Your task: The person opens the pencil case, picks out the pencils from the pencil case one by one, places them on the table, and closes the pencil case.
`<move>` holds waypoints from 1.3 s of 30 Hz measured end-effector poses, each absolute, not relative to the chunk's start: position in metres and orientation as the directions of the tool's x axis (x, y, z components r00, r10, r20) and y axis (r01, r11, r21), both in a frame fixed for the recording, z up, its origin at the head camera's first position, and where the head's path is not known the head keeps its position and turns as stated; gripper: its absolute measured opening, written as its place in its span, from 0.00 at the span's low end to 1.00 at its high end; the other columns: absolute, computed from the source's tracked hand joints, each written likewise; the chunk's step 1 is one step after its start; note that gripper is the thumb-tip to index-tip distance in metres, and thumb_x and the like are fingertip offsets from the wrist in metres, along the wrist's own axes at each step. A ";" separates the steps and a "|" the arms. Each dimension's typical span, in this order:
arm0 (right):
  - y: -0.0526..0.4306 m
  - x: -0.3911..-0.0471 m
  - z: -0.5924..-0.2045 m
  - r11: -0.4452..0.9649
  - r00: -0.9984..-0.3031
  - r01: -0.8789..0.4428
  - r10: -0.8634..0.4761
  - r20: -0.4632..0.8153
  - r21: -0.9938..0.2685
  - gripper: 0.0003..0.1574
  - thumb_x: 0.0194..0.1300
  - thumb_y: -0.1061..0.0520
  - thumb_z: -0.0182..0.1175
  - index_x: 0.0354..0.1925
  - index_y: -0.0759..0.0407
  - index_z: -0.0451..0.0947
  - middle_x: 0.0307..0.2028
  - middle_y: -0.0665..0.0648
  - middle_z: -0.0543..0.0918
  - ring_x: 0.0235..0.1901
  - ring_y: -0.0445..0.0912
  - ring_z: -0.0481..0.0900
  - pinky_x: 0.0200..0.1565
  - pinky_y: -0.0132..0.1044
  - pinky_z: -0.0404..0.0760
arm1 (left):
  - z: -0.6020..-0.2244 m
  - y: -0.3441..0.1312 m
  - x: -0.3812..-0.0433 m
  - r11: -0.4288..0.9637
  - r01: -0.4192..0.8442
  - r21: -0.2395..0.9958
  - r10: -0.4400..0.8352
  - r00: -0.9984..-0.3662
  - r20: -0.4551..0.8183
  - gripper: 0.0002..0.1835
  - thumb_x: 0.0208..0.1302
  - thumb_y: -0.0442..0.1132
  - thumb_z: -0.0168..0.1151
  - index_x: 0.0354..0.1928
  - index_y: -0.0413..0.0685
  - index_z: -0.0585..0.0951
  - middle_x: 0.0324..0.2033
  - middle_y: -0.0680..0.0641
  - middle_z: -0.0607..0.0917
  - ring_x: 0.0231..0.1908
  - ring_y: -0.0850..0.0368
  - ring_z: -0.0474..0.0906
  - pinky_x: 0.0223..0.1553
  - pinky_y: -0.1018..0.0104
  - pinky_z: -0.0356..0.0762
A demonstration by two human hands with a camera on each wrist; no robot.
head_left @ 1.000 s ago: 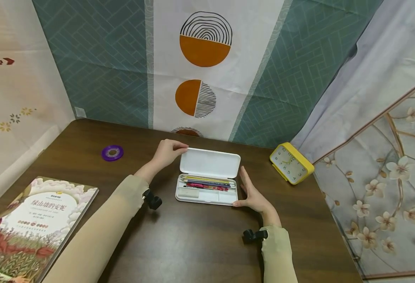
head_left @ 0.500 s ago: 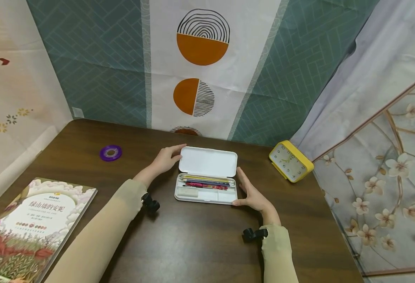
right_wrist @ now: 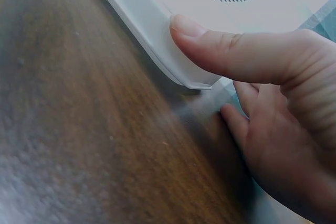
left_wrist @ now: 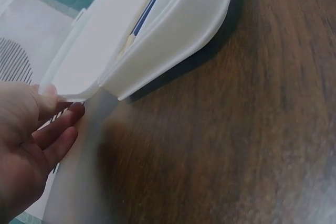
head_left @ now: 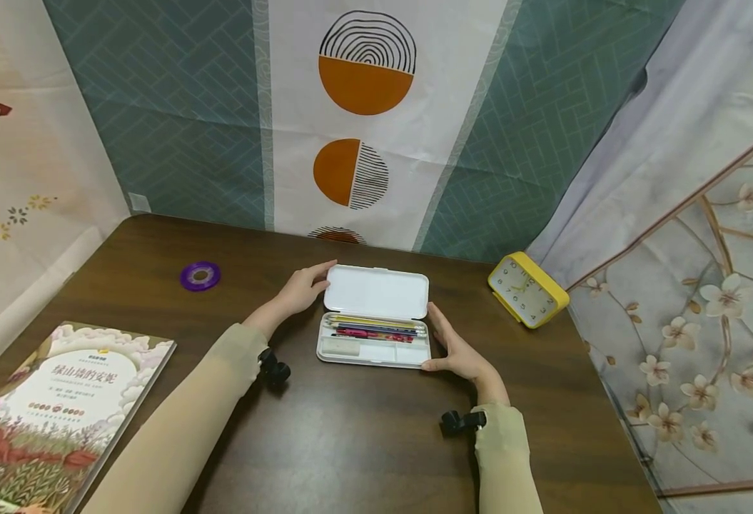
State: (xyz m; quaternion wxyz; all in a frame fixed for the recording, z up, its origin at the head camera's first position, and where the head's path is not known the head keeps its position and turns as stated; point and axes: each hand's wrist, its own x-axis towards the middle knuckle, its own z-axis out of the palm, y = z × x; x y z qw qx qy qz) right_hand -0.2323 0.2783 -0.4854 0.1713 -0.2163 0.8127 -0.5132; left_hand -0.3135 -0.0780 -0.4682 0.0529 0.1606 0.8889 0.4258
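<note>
The left hand (head_left: 295,291) pinches the lid (head_left: 376,291) at its left end, thumb and forefinger nearly together with just the edge between them, the other fingers loosely bent. The white case (head_left: 376,355) lies on the table (head_left: 363,428) between the hands, its lid tilted back behind the base. The step in hand looks like steadying the opened case; whether the lid is going up or down, I cannot tell. The next move seems to call for a light hold on the lid at left and a firm brace on the base at right.

Inside, an eraser (head_left: 340,348) sits at the left of the front row; behind, several pencils (head_left: 376,325) and a red pen (head_left: 372,335) lie lengthwise. The right hand (head_left: 462,357) is spread wide, thumb against the base's near right corner, gripping nothing; whether its fingertips touch the lid's edge is unclear.
</note>
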 end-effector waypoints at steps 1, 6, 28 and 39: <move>0.278 -0.232 -0.485 0.381 -0.848 -0.175 -0.526 -0.057 -0.908 0.76 0.52 0.65 0.73 0.78 0.55 0.27 0.78 0.58 0.32 0.77 0.56 0.30 0.72 0.63 0.39 | -0.468 -0.078 -0.313 0.585 0.242 0.774 0.332 -0.942 0.044 0.28 0.74 0.34 0.49 0.74 0.46 0.61 0.66 0.36 0.71 0.65 0.40 0.70 0.65 0.46 0.69; 0.278 -0.231 -0.484 0.374 -0.849 -0.177 -0.526 -0.051 -0.910 0.76 0.51 0.65 0.73 0.78 0.51 0.29 0.78 0.57 0.34 0.77 0.54 0.31 0.73 0.61 0.39 | -0.465 -0.078 -0.311 0.577 0.251 0.777 0.332 -0.941 0.058 0.28 0.74 0.33 0.50 0.74 0.46 0.62 0.63 0.35 0.75 0.63 0.41 0.72 0.64 0.46 0.70; 0.277 -0.235 -0.481 0.373 -0.864 -0.256 -0.503 0.038 -0.892 0.72 0.51 0.66 0.73 0.78 0.54 0.35 0.78 0.58 0.38 0.77 0.55 0.35 0.71 0.64 0.48 | -0.460 -0.078 -0.307 0.532 0.293 0.794 0.333 -0.935 0.122 0.27 0.71 0.30 0.54 0.71 0.44 0.66 0.59 0.34 0.78 0.59 0.40 0.75 0.62 0.46 0.72; 0.276 -0.235 -0.482 0.373 -0.873 -0.213 -0.488 0.004 -0.903 0.73 0.51 0.67 0.73 0.78 0.54 0.34 0.78 0.58 0.38 0.77 0.55 0.35 0.72 0.63 0.46 | -0.462 -0.078 -0.310 0.547 0.281 0.788 0.328 -0.939 0.107 0.27 0.71 0.30 0.53 0.71 0.43 0.65 0.60 0.34 0.77 0.61 0.40 0.74 0.62 0.46 0.72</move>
